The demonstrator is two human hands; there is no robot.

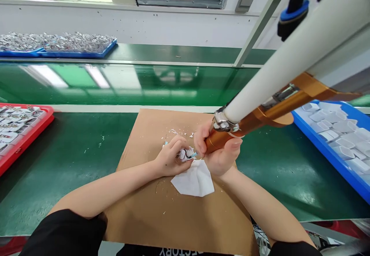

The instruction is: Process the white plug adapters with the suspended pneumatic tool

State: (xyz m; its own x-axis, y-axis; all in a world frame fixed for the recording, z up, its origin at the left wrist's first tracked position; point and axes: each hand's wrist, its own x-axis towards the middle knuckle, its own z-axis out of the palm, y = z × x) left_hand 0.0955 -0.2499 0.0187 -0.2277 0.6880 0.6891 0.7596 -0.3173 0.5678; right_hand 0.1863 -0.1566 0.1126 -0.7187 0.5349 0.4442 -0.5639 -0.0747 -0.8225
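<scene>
On the brown cardboard sheet (173, 217), my left hand (172, 158) has its fingers closed around a small white part with light-blue bits (186, 154). My fingers cover much of that part. My right hand (219, 152) is wrapped round an orange cylindrical tool (248, 127), slanting down from the upper right, with a thick white tube (277, 63) along it. The tool's tip is hidden behind my right fingers, close beside the white part. Under and in front of both hands lies a white cloth or paper piece (195, 181). White scraps are scattered on the cardboard.
A red tray (49, 115) of flat white-and-metal parts stands at left. White shell-like pieces fill a blue tray (326, 154) at right. Behind the green bench (86, 144), another blue tray (106, 50) holds a heap of small metal parts.
</scene>
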